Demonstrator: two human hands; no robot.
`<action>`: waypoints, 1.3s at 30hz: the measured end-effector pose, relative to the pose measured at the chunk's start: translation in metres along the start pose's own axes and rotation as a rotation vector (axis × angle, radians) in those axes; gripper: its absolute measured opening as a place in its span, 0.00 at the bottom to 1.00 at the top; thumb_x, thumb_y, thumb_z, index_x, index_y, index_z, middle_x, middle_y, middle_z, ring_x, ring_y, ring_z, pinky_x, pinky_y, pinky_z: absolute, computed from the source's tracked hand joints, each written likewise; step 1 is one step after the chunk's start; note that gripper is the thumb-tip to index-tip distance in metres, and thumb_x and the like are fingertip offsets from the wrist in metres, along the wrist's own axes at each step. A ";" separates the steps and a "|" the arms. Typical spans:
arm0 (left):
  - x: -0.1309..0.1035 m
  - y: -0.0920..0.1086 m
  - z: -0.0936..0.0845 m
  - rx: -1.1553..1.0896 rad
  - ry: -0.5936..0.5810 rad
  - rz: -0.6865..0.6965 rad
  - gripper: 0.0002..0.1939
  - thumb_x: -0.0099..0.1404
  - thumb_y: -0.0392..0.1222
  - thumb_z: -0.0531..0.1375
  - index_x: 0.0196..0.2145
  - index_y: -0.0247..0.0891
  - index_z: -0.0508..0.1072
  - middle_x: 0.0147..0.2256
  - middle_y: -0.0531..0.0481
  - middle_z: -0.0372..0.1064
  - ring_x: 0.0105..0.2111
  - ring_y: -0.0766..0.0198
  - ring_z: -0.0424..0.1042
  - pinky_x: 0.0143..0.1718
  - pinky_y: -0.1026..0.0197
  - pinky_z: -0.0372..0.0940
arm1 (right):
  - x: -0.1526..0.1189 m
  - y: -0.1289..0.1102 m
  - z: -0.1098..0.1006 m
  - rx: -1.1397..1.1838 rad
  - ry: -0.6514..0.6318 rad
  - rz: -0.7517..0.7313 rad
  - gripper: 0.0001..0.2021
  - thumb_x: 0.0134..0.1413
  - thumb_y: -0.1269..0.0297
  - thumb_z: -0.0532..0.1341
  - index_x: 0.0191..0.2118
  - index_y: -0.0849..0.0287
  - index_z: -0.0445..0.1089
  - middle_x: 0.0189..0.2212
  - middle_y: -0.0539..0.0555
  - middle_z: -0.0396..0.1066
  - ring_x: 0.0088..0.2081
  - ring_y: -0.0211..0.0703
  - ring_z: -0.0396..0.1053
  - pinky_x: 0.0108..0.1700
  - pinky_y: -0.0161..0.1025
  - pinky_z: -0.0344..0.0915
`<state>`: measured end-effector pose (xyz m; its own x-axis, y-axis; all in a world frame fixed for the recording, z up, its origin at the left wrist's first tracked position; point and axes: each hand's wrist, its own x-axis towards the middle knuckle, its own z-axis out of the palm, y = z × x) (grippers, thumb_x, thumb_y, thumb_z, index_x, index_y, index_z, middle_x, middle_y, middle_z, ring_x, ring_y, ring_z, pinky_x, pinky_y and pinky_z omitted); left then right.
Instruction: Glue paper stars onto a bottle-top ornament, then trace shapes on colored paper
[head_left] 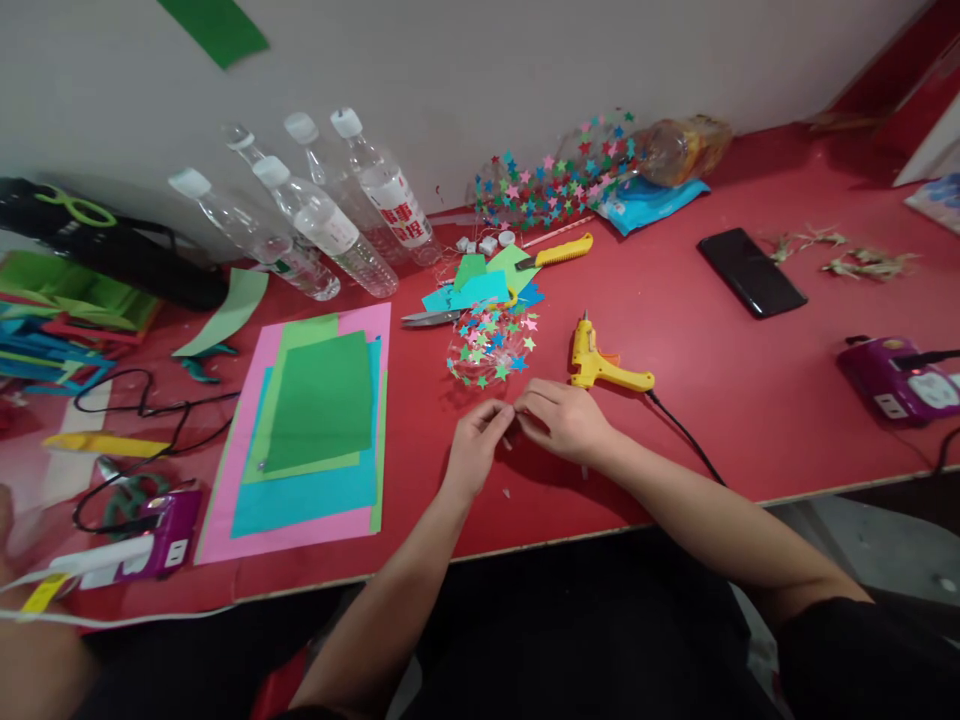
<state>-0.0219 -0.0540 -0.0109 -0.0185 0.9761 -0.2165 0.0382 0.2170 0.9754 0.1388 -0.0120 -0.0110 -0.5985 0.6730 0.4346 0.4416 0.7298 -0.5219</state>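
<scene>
My left hand (480, 440) and my right hand (561, 418) meet over the red table, fingertips pinched together. Whatever sits between the fingers is too small to make out. Just beyond them lies a clear plastic piece covered in coloured paper stars (491, 345). To the right of it a yellow glue gun (600, 362) rests on its side, its black cord running toward the table's front edge. Behind the starred piece are scissors (435, 318), scraps of green and blue paper (480, 288) and a yellow box cutter (564, 252).
Coloured paper sheets (319, 410) are stacked at left, with several plastic bottles (330, 225) behind. A starred bottle (555, 185) lies near the wall. At right are a phone (752, 272) and a purple power socket (896, 380). Another person's arm (37, 650) shows at far left.
</scene>
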 end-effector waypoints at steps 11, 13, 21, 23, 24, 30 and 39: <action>-0.003 0.006 0.003 0.068 -0.006 0.018 0.12 0.59 0.49 0.61 0.28 0.38 0.71 0.21 0.56 0.66 0.22 0.68 0.66 0.25 0.66 0.63 | 0.005 0.003 -0.004 0.412 -0.019 0.351 0.06 0.55 0.68 0.58 0.28 0.59 0.67 0.27 0.50 0.68 0.31 0.37 0.65 0.35 0.34 0.61; -0.003 0.005 0.004 0.042 0.007 0.008 0.11 0.59 0.49 0.62 0.29 0.38 0.71 0.21 0.56 0.66 0.21 0.68 0.66 0.26 0.66 0.64 | 0.006 0.004 -0.001 0.467 -0.001 0.380 0.06 0.54 0.68 0.58 0.27 0.59 0.66 0.26 0.49 0.67 0.30 0.36 0.65 0.35 0.34 0.61; -0.006 0.004 0.004 -0.046 0.037 -0.030 0.09 0.57 0.47 0.61 0.29 0.37 0.70 0.23 0.55 0.68 0.21 0.69 0.68 0.25 0.66 0.64 | 0.010 0.008 -0.013 0.453 -0.102 0.340 0.09 0.59 0.64 0.55 0.29 0.60 0.67 0.26 0.50 0.67 0.28 0.37 0.64 0.34 0.34 0.61; -0.007 0.004 0.000 -0.041 0.055 -0.024 0.09 0.58 0.46 0.61 0.28 0.38 0.69 0.23 0.55 0.68 0.22 0.70 0.67 0.25 0.67 0.63 | 0.007 0.014 -0.030 0.111 -0.076 0.294 0.09 0.60 0.66 0.53 0.32 0.60 0.69 0.31 0.55 0.70 0.34 0.41 0.66 0.39 0.38 0.62; -0.007 0.004 -0.003 -0.036 0.063 -0.020 0.09 0.58 0.46 0.61 0.28 0.38 0.69 0.23 0.55 0.68 0.22 0.70 0.67 0.25 0.67 0.62 | 0.004 0.017 -0.039 -0.101 -0.054 0.325 0.08 0.58 0.70 0.53 0.35 0.61 0.70 0.36 0.58 0.71 0.38 0.45 0.66 0.42 0.41 0.61; -0.007 0.004 -0.014 -0.016 0.070 0.015 0.08 0.59 0.43 0.61 0.26 0.38 0.69 0.23 0.55 0.67 0.21 0.71 0.66 0.24 0.68 0.60 | -0.016 0.034 -0.067 -0.663 -0.282 0.589 0.16 0.48 0.71 0.58 0.45 0.69 0.69 0.45 0.69 0.68 0.43 0.61 0.66 0.38 0.47 0.60; -0.015 0.038 -0.013 -0.007 0.099 0.139 0.05 0.59 0.40 0.61 0.28 0.37 0.71 0.24 0.55 0.68 0.23 0.72 0.66 0.26 0.68 0.63 | -0.010 0.043 -0.070 -0.206 0.016 0.643 0.12 0.45 0.70 0.61 0.39 0.64 0.69 0.36 0.60 0.68 0.34 0.45 0.66 0.35 0.39 0.61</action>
<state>-0.0334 -0.0609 0.0302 -0.1121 0.9909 -0.0742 0.0402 0.0791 0.9961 0.2108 0.0211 0.0134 -0.1645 0.9817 0.0954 0.8260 0.1900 -0.5307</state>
